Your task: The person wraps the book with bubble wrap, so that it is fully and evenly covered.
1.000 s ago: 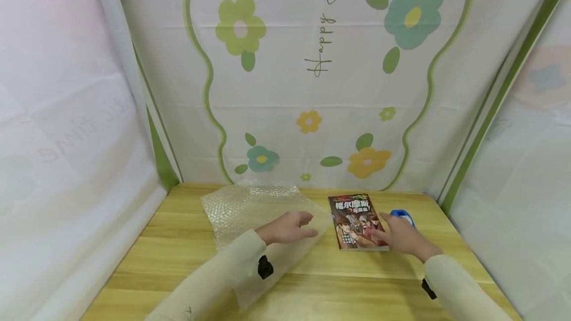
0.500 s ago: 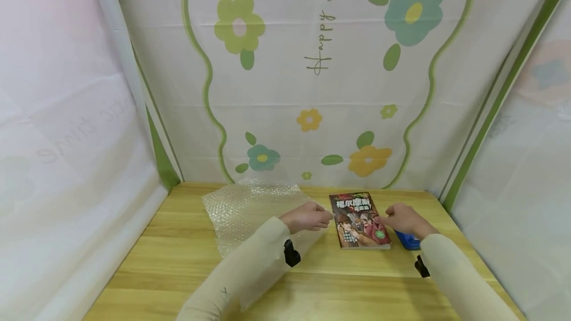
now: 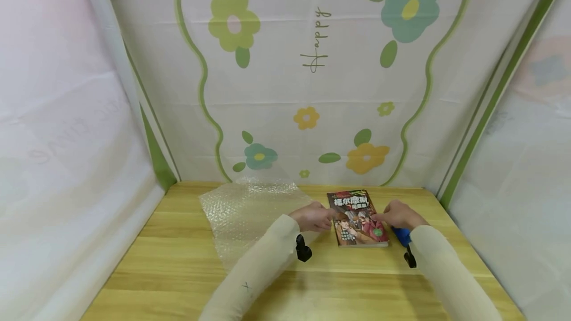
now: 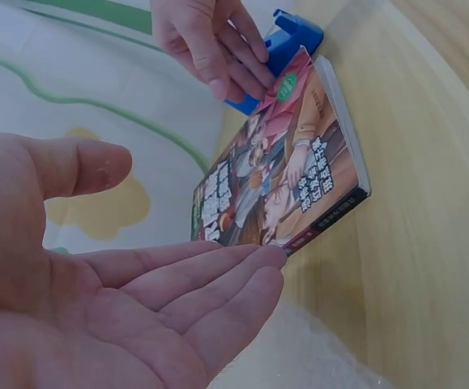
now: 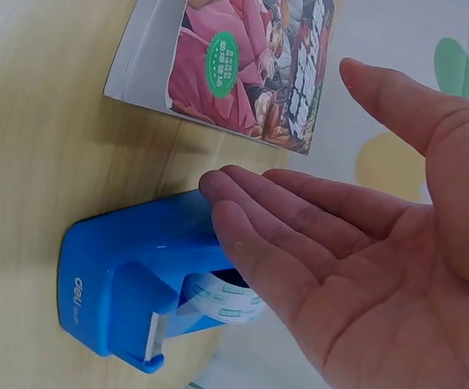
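Note:
A paperback book (image 3: 359,219) with a comic-style cover lies flat on the wooden table. At its left edge is my left hand (image 3: 312,217). The left wrist view shows this hand (image 4: 129,300) with fingers extended and thumb apart, fingertips right by the book's spine; whether they touch it I cannot tell. My right hand (image 3: 400,214) is at the book's other side. In the right wrist view its fingers (image 5: 299,219) are straight, pointing into the gap between the book (image 5: 242,65) and a blue tape dispenser (image 5: 137,259). Neither hand grips anything.
A sheet of bubble wrap (image 3: 245,217) lies left of the book, partly under my left forearm. The blue dispenser holds a tape roll (image 5: 222,298) and is mostly hidden by my right hand in the head view. Fabric walls enclose the wooden table (image 3: 169,261).
My left hand has moved right, from above the bubble wrap to the book's left edge. My right hand has shifted slightly toward the back, beside the book's right edge. The book stays in place.

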`<state>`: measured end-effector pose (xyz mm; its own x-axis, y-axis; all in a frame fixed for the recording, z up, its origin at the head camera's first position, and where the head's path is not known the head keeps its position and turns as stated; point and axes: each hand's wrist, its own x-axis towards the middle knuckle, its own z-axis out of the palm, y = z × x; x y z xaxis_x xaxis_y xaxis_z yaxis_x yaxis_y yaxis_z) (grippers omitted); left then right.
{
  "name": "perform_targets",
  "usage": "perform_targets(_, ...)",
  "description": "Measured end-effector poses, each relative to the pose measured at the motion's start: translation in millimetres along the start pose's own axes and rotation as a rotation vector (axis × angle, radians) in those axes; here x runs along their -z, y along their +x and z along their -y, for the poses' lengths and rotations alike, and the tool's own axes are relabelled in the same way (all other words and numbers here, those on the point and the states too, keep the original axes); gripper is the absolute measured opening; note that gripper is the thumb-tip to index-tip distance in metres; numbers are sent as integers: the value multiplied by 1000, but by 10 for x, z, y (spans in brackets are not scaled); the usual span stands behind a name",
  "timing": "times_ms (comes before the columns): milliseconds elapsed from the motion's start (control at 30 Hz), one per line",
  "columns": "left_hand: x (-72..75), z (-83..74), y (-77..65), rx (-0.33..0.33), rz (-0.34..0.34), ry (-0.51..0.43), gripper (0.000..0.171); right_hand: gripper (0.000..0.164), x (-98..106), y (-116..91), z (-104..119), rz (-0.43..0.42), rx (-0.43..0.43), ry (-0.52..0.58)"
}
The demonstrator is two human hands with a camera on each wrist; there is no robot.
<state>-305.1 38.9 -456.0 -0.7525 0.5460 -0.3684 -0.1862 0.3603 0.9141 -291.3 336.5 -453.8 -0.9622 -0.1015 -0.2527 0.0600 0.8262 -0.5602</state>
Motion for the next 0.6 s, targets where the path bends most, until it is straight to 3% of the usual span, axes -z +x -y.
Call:
perform_targets(400,-56,113,101,31,7,-68,71,55,-67,54,3,-5,-34,40)
perform_targets(600,-90,196,151,25,5,-77,66,56,-122,92,-13,-12,-56,30)
